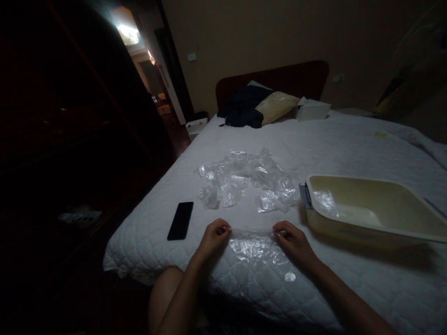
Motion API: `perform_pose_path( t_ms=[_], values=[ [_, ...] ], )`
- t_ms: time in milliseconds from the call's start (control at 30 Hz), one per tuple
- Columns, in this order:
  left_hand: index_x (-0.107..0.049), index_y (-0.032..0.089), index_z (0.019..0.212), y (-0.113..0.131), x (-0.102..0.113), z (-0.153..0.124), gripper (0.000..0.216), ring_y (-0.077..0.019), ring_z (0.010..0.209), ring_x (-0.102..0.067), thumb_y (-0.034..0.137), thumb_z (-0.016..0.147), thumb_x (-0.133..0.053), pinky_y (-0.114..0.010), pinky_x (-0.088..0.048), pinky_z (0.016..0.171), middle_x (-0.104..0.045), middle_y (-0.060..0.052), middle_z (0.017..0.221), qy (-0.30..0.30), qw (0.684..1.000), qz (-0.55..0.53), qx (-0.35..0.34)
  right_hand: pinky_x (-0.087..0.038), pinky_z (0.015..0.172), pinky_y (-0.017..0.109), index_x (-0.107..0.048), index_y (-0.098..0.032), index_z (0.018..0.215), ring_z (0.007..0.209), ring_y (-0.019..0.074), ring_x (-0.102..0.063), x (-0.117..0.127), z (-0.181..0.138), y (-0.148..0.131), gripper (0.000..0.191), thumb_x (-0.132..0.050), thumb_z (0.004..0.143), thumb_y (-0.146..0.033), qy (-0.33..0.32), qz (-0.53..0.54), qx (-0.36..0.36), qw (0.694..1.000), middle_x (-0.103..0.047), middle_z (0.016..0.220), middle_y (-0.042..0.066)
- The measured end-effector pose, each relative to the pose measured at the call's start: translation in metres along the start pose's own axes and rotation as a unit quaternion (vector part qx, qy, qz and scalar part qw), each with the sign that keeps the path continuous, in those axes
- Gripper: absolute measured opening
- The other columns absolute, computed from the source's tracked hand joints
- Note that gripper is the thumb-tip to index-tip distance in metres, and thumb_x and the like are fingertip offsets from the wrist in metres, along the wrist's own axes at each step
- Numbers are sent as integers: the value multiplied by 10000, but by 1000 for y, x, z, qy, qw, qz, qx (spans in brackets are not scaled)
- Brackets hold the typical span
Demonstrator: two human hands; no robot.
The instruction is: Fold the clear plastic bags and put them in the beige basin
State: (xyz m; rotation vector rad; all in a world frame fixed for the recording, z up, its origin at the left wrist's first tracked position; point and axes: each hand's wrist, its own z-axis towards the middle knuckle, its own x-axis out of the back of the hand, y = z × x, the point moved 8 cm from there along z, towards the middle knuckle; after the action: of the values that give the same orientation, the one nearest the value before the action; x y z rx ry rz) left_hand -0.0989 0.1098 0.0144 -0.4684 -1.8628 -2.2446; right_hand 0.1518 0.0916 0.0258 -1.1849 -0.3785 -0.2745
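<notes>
A clear plastic bag (256,249) is stretched between my two hands above the near edge of the bed. My left hand (215,236) pinches its upper left corner between thumb and fingers. At the upper right corner, my right hand (290,236) grips it the same way. Just beyond lies a loose spread of crumpled clear plastic bags (244,177). A black phone (180,221) rests on the bed to the left of my left hand. To the right stands a cream plastic bin (363,228) with a piece of clear plastic (326,202) inside.
A white quilted cover (146,223) spreads over the bed. Near the headboard (307,77) are dark cloth (244,109), a tan cushion-like bundle (277,106) and a white box (314,110). The room is dim, with a lit doorway at the far left.
</notes>
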Motion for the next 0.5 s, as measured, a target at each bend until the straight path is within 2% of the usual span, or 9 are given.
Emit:
perform_pose_path(
  t_ms=[167, 267, 400, 500],
  values=[
    [-634, 164, 727, 13, 2, -22, 127, -143, 795, -563, 95, 698, -532, -260, -455, 700, -603, -46, 846, 0, 986, 116, -124, -451, 738, 301, -599, -209, 857, 849, 181, -567, -6, -16, -13, 157, -475, 773, -161, -77, -83, 111, 987, -599, 927, 71],
    [-626, 169, 831, 24, -4, -35, 157, -160, 852, -561, 115, 732, -516, -292, -474, 721, -605, -69, 904, -10, 958, 199, -206, -451, 752, 308, -606, -216, 896, 875, 184, -565, -7, -22, -13, 182, -469, 790, -159, -86, -133, 144, 977, -602, 966, 83],
    [-593, 151, 909, 42, -9, -48, 170, -164, 860, -571, 135, 785, -477, -291, -504, 685, -618, -89, 919, 9, 890, 315, -331, -461, 715, 296, -608, -211, 928, 856, 178, -569, -8, -26, -16, 203, -450, 810, -163, -100, -177, 165, 965, -606, 961, 93],
    [-585, 132, 883, 50, -14, -63, 144, -175, 885, -583, 117, 807, -463, -304, -519, 709, -641, -95, 904, 25, 816, 381, -434, -464, 707, 299, -615, -207, 949, 851, 181, -573, -10, -31, -21, 215, -447, 819, -173, -123, -202, 189, 953, -617, 957, 98]
  ],
)
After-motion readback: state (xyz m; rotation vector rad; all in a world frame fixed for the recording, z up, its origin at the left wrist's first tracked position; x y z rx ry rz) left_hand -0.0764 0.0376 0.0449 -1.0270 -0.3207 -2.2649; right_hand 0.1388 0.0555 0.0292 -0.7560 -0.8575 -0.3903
